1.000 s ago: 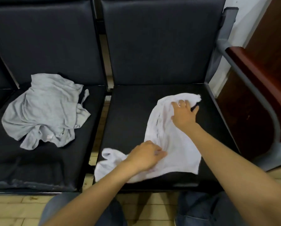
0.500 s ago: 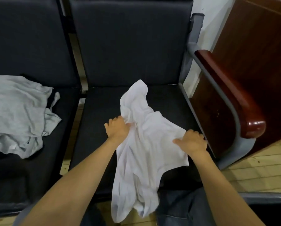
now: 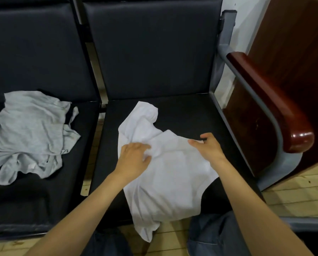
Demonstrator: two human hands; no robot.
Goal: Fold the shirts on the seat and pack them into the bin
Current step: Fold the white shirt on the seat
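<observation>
— So, where to look for the white shirt (image 3: 165, 172)?
— Dead centre, lying crumpled across the right seat (image 3: 182, 115). One sleeve reaching toward 12 o'clock, lower end spilling over the seat's front edge toward 6 o'clock and hanging above the floor (image 3: 293, 196).
— And the left hand (image 3: 134, 159)?
— Resting on the shirt's 9 o'clock side, fingers laid out nearly straight over bunched cloth, thumb held a little apart. Blurred, so hard to say more than that.
— Right hand (image 3: 208, 148)?
— At the shirt's 2 o'clock edge. Thumb on top of the cloth, fingers curled round past the edge, pinching the fabric between them.
— Anything else nearby?
— Grey shirt (image 3: 28, 133), rumpled in a loose heap on the left seat (image 3: 34, 200) out at 9 o'clock, well apart from the white one. Glossy wooden armrest (image 3: 276, 104) on a grey frame at 3 o'clock, just beside the right seat. Denim knees (image 3: 209, 235) down at 6 o'clock, under both forearms.
</observation>
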